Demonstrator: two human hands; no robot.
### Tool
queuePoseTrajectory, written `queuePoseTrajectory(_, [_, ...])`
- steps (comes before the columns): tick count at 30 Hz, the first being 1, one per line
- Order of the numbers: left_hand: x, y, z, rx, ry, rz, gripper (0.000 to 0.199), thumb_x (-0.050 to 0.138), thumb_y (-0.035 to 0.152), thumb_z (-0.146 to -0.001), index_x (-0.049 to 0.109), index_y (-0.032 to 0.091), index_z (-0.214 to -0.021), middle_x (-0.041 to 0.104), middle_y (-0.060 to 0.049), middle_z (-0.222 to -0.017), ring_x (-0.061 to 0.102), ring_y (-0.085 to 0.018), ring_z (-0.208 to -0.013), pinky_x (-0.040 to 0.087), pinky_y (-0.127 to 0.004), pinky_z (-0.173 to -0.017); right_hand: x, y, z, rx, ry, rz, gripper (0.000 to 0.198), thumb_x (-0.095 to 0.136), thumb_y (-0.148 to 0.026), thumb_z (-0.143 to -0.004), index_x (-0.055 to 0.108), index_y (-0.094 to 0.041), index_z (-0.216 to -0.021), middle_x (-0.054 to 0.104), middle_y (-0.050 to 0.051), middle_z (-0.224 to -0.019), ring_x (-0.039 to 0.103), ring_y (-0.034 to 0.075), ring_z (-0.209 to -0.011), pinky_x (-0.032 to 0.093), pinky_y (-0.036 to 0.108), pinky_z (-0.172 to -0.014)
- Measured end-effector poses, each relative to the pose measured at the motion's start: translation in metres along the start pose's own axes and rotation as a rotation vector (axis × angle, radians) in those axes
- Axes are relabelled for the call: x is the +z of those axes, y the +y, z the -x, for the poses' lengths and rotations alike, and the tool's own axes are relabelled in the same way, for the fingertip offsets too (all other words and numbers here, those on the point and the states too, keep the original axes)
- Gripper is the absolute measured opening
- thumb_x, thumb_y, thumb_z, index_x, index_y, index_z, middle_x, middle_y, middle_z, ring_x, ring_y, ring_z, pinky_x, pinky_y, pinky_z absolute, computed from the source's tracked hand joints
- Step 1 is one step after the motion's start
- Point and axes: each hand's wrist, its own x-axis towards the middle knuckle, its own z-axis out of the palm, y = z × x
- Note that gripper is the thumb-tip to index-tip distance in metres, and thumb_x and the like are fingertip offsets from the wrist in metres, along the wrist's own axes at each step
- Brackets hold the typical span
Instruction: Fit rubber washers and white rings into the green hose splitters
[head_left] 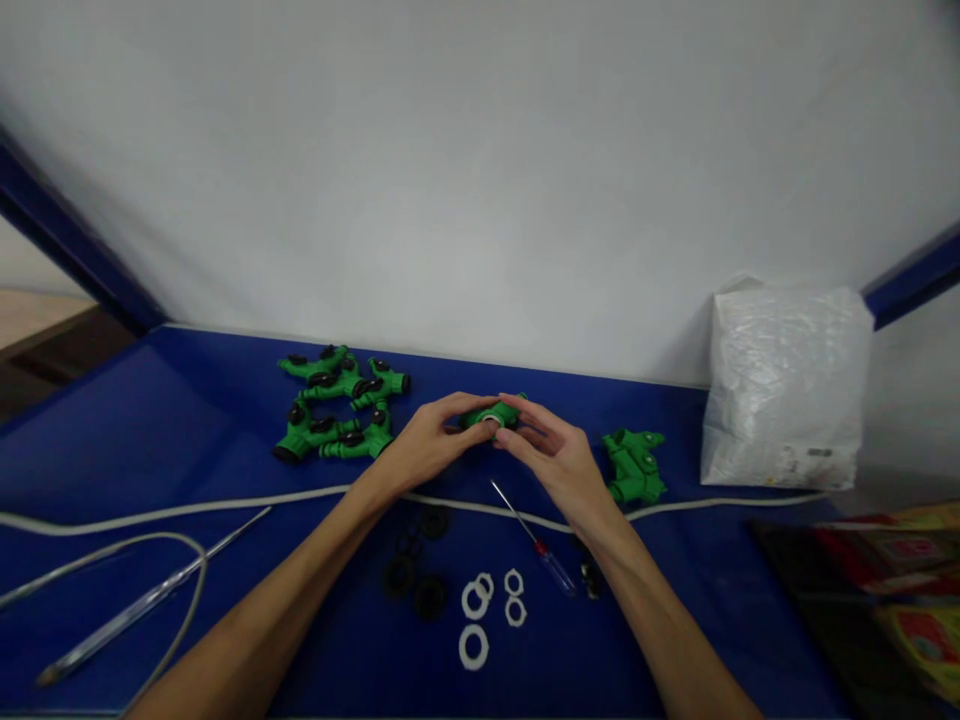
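My left hand (439, 432) and my right hand (553, 452) close together on a green plastic hose splitter (474, 418) above the blue table. A pale ring (491, 418) sits in the opening that faces me, and both thumbs press at it. Fingers cover much of the splitter. Below the hands lies a screwdriver (553, 566) with a red collar and clear handle. Several white toothed rings (464, 650) lie nearer me, with several black rings (430, 597) to their left. Small black parts (590, 580) rest beside my right forearm.
Several green splitters with black valve levers (334, 385) lie at the back left. More green bodies (636, 468) sit right of my hands. A white cable (300, 494) crosses the table. A clear-handled rod (142, 605), a plastic-wrapped package (787, 390) and colourful packets (919, 550) lie toward the sides.
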Motion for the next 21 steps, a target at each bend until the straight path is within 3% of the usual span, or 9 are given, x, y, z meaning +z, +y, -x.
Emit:
queuePoseTrajectory(8, [-0.006,0.007,0.001,-0.073,-0.052,0.101,0.046,0.063,0.038,-0.085,0.07,0.02,-0.127,0.073,-0.005,-0.123,0.064,-0.028,-0.115,0.045,-0.037,-0.101,0.002,-0.012,0.004,-0.067,-0.064,0.053,0.047,0.078,-0.036,-0.079,0.068,-0.027,-0.124,0.074,0.003,-0.108,0.069,0.019,-0.092,0.054,0.039,-0.093])
queuePoseTrajectory(11, [-0.009,0.002,-0.002,-0.115,0.083,0.267,0.044,0.057,0.041,-0.086,0.075,0.012,-0.114,0.077,-0.009,-0.111,0.066,-0.027,-0.104,0.048,-0.033,-0.091,-0.002,-0.018,0.006,-0.112,-0.051,0.125,0.046,0.076,-0.037,-0.081,0.068,-0.026,-0.124,0.073,0.005,-0.104,0.07,0.02,-0.089,0.055,0.039,-0.089])
queuePoseTrajectory(14, [-0.012,-0.003,-0.005,-0.167,0.204,0.459,0.052,0.049,0.046,-0.087,0.074,0.008,-0.111,0.077,-0.013,-0.105,0.065,-0.022,-0.087,0.047,-0.029,-0.072,0.001,-0.019,0.015,-0.27,-0.044,0.35,0.029,0.073,-0.036,-0.085,0.073,-0.026,-0.113,0.066,0.006,-0.111,0.066,0.014,-0.074,0.056,0.034,-0.077])
queuePoseTrajectory(16, [-0.013,-0.003,-0.005,-0.194,0.215,0.558,0.054,0.047,0.048,-0.087,0.07,0.011,-0.118,0.077,-0.012,-0.1,0.061,-0.018,-0.076,0.042,-0.026,-0.062,0.01,-0.018,0.027,-0.332,-0.172,0.559,0.023,0.069,-0.032,-0.089,0.074,-0.027,-0.111,0.065,0.005,-0.107,0.064,0.014,-0.072,0.056,0.032,-0.076])
queuePoseTrajectory(21, [-0.009,0.016,-0.002,-0.265,0.204,0.65,0.052,0.045,0.044,-0.089,0.068,0.014,-0.124,0.078,-0.01,-0.089,0.059,-0.016,-0.066,0.038,-0.023,-0.054,0.043,-0.011,0.059,-0.323,-0.464,0.905,0.043,0.07,-0.022,-0.089,0.063,-0.03,-0.131,0.06,0.005,-0.124,0.068,0.02,-0.098,0.055,0.032,-0.09])
